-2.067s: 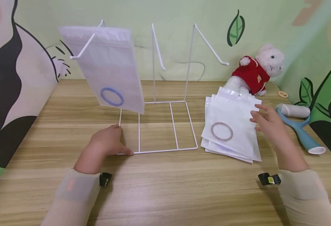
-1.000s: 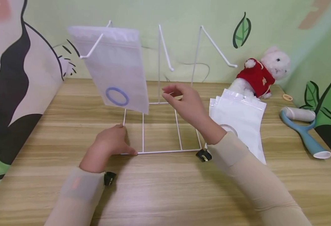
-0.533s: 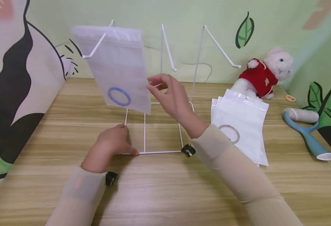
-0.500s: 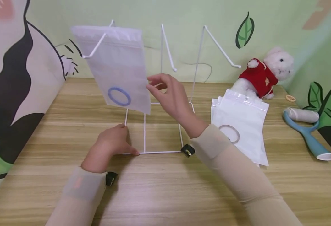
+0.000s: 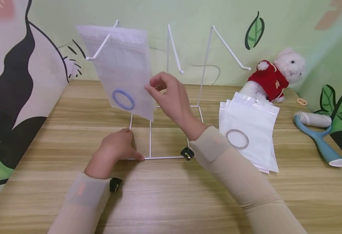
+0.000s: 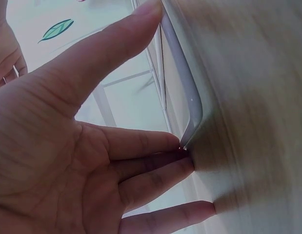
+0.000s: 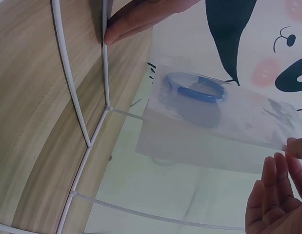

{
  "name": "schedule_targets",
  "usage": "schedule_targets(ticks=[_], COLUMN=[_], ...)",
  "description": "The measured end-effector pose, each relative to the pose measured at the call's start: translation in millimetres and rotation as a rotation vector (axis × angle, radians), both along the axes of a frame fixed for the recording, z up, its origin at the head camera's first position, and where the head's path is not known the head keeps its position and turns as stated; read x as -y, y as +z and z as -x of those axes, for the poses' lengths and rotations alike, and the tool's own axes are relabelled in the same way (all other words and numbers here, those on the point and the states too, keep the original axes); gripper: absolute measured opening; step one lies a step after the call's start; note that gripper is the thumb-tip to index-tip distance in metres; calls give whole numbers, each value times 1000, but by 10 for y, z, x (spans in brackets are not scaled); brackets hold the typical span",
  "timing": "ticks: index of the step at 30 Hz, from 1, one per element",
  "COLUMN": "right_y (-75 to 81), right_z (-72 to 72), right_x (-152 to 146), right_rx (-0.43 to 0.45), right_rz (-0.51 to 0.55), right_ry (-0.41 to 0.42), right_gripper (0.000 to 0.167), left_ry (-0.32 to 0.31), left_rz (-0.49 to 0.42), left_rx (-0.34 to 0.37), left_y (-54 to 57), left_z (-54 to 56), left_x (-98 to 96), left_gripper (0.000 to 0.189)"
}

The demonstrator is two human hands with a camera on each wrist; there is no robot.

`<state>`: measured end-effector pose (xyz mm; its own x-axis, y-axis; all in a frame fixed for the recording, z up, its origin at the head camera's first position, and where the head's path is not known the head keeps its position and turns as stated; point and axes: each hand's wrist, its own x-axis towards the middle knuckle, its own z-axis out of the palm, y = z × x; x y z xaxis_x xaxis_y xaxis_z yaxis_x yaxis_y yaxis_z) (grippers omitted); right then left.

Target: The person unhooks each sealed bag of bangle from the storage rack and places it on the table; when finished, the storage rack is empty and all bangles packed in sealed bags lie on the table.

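Note:
A white wire rack [image 5: 166, 158] with three hooks stands on the table. Translucent zip-lock bags hang from its left hook; the front zip-lock bag [image 5: 127, 71] has a blue ring [image 5: 123, 100] at its lower part. My right hand [image 5: 172, 97] pinches this bag's right edge between thumb and fingertips, and in the right wrist view it stands away from a second bag [image 7: 190, 151] behind it. My left hand [image 5: 113, 146] rests at the rack base's front left corner, thumb on the front bar. Its straight fingers touch the corner [image 6: 192, 117] in the left wrist view.
Right of the rack lies a stack of white zip-lock bags [image 5: 257, 130], the top one with a brownish ring [image 5: 237, 139]. Behind sits a plush toy [image 5: 267, 79] in red. A blue-handled lint roller [image 5: 317, 138] and a small wooden ring [image 5: 301, 101] lie farther right.
My right hand has moved left from the stack of bags to the hanging bag and now pinches its edge, pulling it forward a little. The left hand stays at the rack.

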<state>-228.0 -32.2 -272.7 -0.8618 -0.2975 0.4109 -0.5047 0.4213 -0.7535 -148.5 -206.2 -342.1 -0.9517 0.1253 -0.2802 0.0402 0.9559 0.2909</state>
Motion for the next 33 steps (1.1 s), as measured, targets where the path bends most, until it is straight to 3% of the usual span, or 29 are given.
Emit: schedule_targets(ticks=[10, 19, 33], right_y=[21, 26, 31], right_z=[-46, -128, -383], right_x=[-21, -59, -174], right_rx=[-30, -68, -71], right_rz=[-1, 61, 146], right_ry=[-7, -13, 29], right_gripper=[18, 18, 15], left_ry=[7, 3, -3], left_rz=[2, 8, -5], left_rx=[7, 6, 11], left_y=[1, 3, 17], left_z=[7, 1, -3], left_x=[-14, -11, -10], left_gripper=[76, 78, 76])
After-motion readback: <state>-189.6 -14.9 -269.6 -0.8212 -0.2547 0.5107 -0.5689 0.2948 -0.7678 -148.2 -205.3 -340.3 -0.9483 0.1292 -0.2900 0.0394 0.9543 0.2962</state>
